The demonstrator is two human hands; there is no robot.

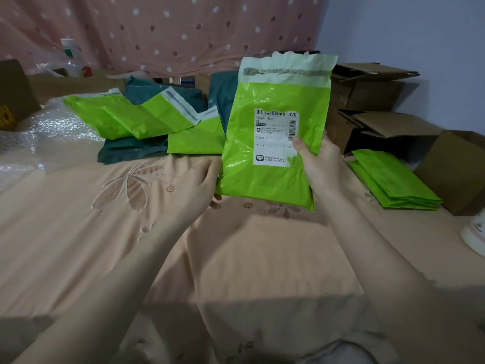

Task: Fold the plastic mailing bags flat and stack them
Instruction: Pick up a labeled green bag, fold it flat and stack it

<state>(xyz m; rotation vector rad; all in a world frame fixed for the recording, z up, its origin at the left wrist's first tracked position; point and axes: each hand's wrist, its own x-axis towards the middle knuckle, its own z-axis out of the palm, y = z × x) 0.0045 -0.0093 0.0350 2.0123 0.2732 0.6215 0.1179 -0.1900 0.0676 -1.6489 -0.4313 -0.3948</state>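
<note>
between both hands (202, 177), upright green mailer (273, 143)

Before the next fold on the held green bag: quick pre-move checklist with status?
1. Right hand grips the green mailing bag, thumb on the shipping label: ok.
2. Left hand touches the bag's lower left edge: ok; grip there cannot tell.
3. Bag flat for folding: not ok; it is held upright, wrinkled, torn white flap on top.
4. Bare bedsheet in front to lay it on: ok.
5. Stack of folded green bags at right, ready to receive: ok.
6. Unfolded bags waiting behind: ok.
</note>
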